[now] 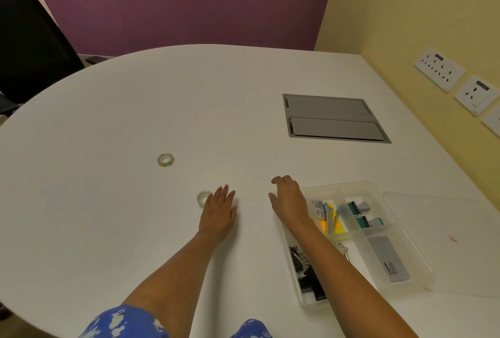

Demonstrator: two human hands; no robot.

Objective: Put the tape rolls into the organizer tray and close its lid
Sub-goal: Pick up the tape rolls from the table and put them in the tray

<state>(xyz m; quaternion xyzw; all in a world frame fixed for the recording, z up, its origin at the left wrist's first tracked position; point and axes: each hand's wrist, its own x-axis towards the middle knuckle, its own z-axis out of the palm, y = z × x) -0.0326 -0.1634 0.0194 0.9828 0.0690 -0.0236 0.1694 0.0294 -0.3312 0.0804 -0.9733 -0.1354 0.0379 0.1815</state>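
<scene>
Two bare hands are extended over the white rounded table [135, 110]. Left hand [219, 211] lies flat, fingers spread, empty, touching the near clear tape roll [203, 198]. Right hand [289, 199] is loosely curled, empty, beside the clear plastic organizer tray [405, 232]. A second tape roll [165, 160] sits farther left. Purple and yellow walls are noted behind.
</scene>
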